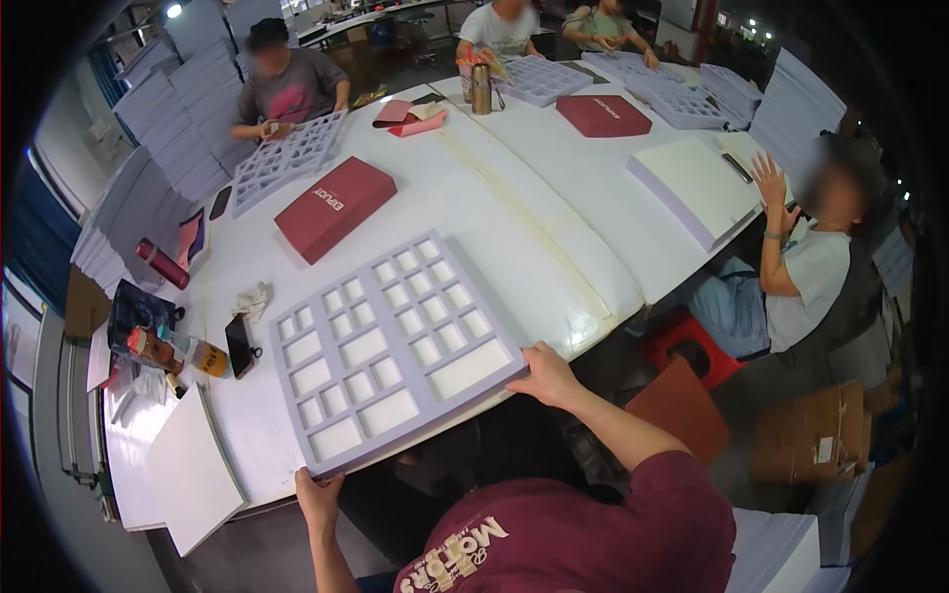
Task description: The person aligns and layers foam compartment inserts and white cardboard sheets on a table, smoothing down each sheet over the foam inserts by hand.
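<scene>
A pale lavender compartment tray [420, 422] lies at the near edge of the white table, its many square and rectangular cells showing white floors. My left hand [319, 501] grips its near left corner, fingers at the edge and partly hidden beneath. At the near right corner, my right hand [546, 377] is closed on the rim, thumb on top. Beyond the tray sits a dark red lidded box [336, 210] with pale lettering. A black phone [239, 346] and a crumpled white tissue [253, 301] are left of the tray.
A white sheet [195, 474] overhangs the table edge at left, near bottles [210, 358] and a red flask [162, 263]. Another red box [603, 116] is farther back. Several people sit around the table; stacked trays [129, 222] rise at left. A red stool [695, 348] stands at right.
</scene>
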Demonstrator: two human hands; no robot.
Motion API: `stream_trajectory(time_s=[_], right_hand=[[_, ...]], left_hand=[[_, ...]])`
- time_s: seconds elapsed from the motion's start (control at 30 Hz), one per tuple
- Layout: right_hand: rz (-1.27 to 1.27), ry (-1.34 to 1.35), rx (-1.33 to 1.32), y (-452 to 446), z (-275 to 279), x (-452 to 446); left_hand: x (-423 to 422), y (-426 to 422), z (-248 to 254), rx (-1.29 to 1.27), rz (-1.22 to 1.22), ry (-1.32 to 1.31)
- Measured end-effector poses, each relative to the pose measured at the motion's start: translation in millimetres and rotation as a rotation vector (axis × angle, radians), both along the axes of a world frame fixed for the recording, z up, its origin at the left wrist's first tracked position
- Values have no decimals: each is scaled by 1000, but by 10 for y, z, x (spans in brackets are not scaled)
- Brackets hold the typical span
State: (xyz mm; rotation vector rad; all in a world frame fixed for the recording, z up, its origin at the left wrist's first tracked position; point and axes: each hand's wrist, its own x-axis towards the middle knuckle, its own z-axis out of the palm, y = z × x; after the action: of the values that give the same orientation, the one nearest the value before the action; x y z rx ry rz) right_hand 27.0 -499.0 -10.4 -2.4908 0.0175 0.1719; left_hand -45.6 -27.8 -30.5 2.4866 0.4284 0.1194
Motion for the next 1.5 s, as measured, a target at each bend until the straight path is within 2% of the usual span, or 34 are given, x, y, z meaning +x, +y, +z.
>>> stream_trajectory(time_s=[0.2,0.3,0.4,0.47,0.53,0.57,0.6,0.63,0.73,0.77,0.87,0.9,1.0,1.1,1.17,1.23,1.3,1.5], right_hand=[[9,-12,44,-28,-143,-26],[40,-11,86,-75,-86,-11],[188,184,399,-268,-67,165],[22,159,430,-346,-185,156],[-66,111,390,-357,-4,180],[-115,65,335,-340,137,173],[-139,-3,303,-331,152,194],[-165,-74,273,-325,161,213],[-213,-234,333,-254,182,228],[-221,-266,384,-214,182,226],[-213,-330,451,-117,189,199],[-202,-343,458,-97,193,186],[-159,-412,422,-68,229,177],[-132,-460,404,-21,274,195],[-105,-449,423,41,281,186],[-73,-455,434,106,279,151],[-28,-471,435,176,281,97],[44,-382,415,348,338,14]], left_hand=[[-5,28,30,7,10,-16],[-23,10,102,18,8,58],[-45,128,185,-252,4,153],[-90,508,82,-114,-21,-83],[-92,933,154,2,176,-207],[-100,1338,2,264,222,-310],[-138,1482,158,385,329,-299],[-189,1769,67,587,400,-347],[-305,2245,-184,700,645,104],[-341,2268,-191,475,621,242],[-393,2028,-210,340,641,166],[-372,1860,-56,400,674,308],[-256,1272,514,714,708,433],[-253,1864,-146,1079,596,-168],[-145,2176,-392,963,541,-97],[-84,2242,-432,860,511,-3],[-20,2029,-161,766,506,126],[-80,2030,72,643,421,92]])
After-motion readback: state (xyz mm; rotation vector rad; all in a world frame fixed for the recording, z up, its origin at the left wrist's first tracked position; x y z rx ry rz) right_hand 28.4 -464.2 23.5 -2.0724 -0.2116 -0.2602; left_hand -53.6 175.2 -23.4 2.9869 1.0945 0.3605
